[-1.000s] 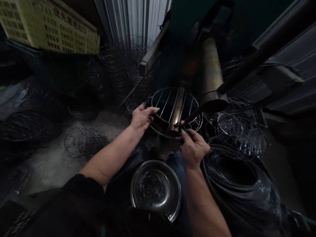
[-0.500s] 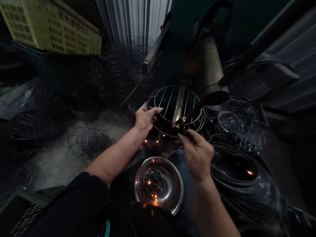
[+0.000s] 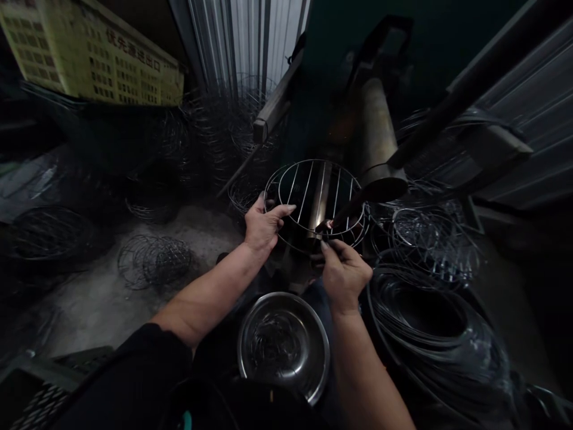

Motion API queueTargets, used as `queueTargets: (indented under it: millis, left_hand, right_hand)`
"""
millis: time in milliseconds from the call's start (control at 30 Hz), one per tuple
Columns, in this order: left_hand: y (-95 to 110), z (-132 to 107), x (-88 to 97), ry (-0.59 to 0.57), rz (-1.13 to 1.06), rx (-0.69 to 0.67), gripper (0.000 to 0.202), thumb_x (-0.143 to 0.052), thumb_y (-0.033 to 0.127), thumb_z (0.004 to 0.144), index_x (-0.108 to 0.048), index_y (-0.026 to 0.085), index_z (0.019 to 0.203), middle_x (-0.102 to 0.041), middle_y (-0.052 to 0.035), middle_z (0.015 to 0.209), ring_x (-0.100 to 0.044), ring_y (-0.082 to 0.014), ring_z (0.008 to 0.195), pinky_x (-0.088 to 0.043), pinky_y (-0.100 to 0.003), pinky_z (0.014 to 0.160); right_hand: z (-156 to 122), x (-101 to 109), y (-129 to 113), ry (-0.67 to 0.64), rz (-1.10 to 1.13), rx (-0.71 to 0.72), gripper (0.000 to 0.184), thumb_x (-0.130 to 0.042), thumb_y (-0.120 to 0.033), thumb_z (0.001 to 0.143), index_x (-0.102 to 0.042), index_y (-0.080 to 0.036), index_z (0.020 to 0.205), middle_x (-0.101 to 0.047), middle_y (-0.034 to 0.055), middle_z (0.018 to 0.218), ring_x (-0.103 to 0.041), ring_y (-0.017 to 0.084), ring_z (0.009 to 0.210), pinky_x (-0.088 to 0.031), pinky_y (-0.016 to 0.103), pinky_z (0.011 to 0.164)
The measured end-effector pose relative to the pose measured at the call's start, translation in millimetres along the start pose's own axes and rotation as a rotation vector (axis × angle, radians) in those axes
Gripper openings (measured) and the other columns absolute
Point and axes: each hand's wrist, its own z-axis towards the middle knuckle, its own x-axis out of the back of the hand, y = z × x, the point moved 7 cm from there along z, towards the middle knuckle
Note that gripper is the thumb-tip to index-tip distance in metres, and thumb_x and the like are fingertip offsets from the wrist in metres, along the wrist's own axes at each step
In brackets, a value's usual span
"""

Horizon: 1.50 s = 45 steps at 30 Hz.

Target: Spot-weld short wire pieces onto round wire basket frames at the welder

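Observation:
A round wire rack [image 3: 299, 180] with parallel bars sits over a metal bar of a welding machine, under a dark pointed electrode [image 3: 353, 206]. My left hand [image 3: 264, 224] grips the rack's left rim, fingers curled over the wire. My right hand [image 3: 342, 269] is closed at the rack's near edge, fingers pinched on the rim close to a small glowing spot. A steel bowl [image 3: 283, 343] holding thin wire pieces rests near my lap, below both hands.
Coils of dark wire rings [image 3: 430, 322] pile at the right. More wire racks [image 3: 154, 260] lie on the concrete floor at the left and stack against the back wall. A brass-coloured cylinder [image 3: 376, 134] and a yellow crate [image 3: 89, 51] stand behind.
Sparks flew half a second ago and have died out. My right hand has moved back to the rack's near rim. The left hand keeps its grip.

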Motion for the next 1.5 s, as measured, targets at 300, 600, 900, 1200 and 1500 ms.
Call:
queueTargets:
  millis: [300, 600, 900, 1200, 1500]
  left_hand:
    - [-1, 8, -3.9, -0.002, 0.003, 0.049, 0.048, -0.085, 0.014, 0.042, -0.052, 0.017, 0.076, -0.05, 0.0074, 0.07, -0.051, -0.0033, 0.055, -0.029, -0.015, 0.042]
    - [-7, 13, -5.9, 0.002, -0.026, 0.072, 0.046, -0.083, 0.012, 0.041, -0.054, 0.017, 0.076, -0.048, 0.0078, 0.069, -0.05, -0.0025, 0.054, -0.027, -0.015, 0.042]
    - [-11, 17, -8.0, 0.022, -0.003, 0.092, 0.042, -0.081, 0.013, 0.043, -0.054, 0.016, 0.075, -0.052, 0.0068, 0.065, -0.05, -0.0037, 0.054, -0.027, -0.016, 0.043]
    - [-13, 17, -7.5, 0.06, -0.014, 0.108, 0.047, -0.082, 0.012, 0.042, -0.051, 0.018, 0.077, -0.051, 0.0077, 0.064, -0.05, -0.0042, 0.053, -0.024, -0.017, 0.042]
    - [-21, -26, 19.2, 0.012, -0.19, 0.096, 0.04, -0.081, 0.029, 0.059, -0.057, 0.02, 0.09, -0.059, 0.0023, 0.084, -0.06, -0.0108, 0.074, -0.047, -0.024, 0.065]
  right_hand:
    - [1, -1, 5, 0.051, 0.063, 0.077, 0.022, -0.07, -0.036, 0.074, -0.069, -0.015, 0.082, -0.068, 0.0007, 0.061, -0.066, 0.018, 0.052, -0.052, 0.027, 0.052]
    - [2, 2, 7, 0.11, 0.06, 0.143, 0.021, -0.07, -0.034, 0.074, -0.069, -0.014, 0.081, -0.067, -0.0004, 0.057, -0.066, 0.018, 0.051, -0.052, 0.028, 0.054]
    - [12, 0, 2, 0.07, 0.09, 0.121, 0.017, -0.069, -0.031, 0.074, -0.069, -0.015, 0.078, -0.068, -0.0009, 0.058, -0.065, 0.016, 0.05, -0.05, 0.025, 0.053]
    - [14, -2, 7, 0.054, 0.112, 0.061, 0.02, -0.069, -0.033, 0.072, -0.068, -0.015, 0.08, -0.065, -0.0014, 0.056, -0.063, 0.016, 0.047, -0.05, 0.027, 0.05]
    - [-47, 11, 4, -0.237, -0.477, 0.39, 0.02, -0.055, -0.031, 0.087, -0.071, -0.021, 0.091, -0.072, 0.0058, 0.086, -0.067, 0.02, 0.08, -0.053, 0.031, 0.077]
